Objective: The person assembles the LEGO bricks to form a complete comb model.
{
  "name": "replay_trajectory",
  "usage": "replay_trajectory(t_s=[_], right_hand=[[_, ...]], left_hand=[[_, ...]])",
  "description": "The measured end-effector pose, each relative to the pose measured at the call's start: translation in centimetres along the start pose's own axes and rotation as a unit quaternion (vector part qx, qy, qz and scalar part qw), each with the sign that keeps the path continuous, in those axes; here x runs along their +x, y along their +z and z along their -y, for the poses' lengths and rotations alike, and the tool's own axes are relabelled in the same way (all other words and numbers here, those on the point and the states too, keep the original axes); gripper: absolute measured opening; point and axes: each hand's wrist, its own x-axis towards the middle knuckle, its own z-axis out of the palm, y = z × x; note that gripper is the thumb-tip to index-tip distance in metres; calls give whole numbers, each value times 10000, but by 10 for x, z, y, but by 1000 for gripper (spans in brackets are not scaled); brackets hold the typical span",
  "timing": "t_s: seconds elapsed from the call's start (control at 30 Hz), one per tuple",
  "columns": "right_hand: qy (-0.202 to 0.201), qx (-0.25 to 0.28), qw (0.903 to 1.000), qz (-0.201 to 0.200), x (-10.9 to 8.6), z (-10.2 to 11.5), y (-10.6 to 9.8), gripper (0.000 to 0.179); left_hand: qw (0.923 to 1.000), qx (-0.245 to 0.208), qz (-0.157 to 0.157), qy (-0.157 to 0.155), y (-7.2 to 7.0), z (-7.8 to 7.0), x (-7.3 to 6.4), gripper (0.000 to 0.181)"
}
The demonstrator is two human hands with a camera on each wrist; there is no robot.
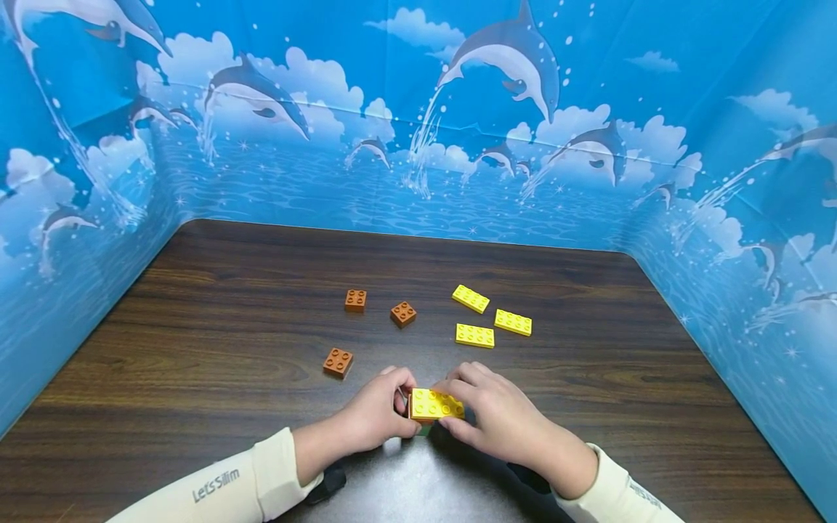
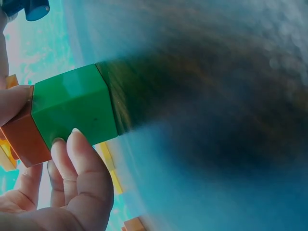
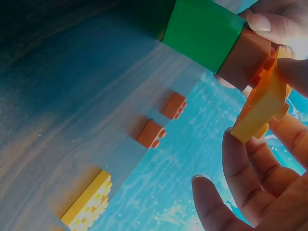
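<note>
My left hand (image 1: 375,414) grips a small stack, a brown toy brick (image 3: 245,57) on top of a taller green block (image 3: 204,33). The green block stands on the table, mostly hidden behind the hands in the head view. With thumb and fingers my right hand (image 1: 493,414) holds a flat yellow eight-stud brick (image 1: 425,403) over the brown one. In the right wrist view that yellow brick slants across the brown brick's studs, its far end raised away from them. Left fingertips press against the green side in the left wrist view.
Loose brown bricks lie left of centre: one at the back (image 1: 356,300), one angled (image 1: 403,314) and one nearer (image 1: 338,362). Three flat yellow bricks, the nearest one (image 1: 475,335) among them, lie to the right. A blue dolphin-print curtain (image 1: 418,145) walls the dark wooden table (image 1: 229,312).
</note>
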Motion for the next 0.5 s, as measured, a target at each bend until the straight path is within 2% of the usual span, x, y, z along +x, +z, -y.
replay_trajectory(t_s=[0.5], right_hand=[[-113, -247, 9995, 132, 4, 2, -4, 34]], left_hand=[[10000, 20, -45, 67, 1, -1, -1, 32]])
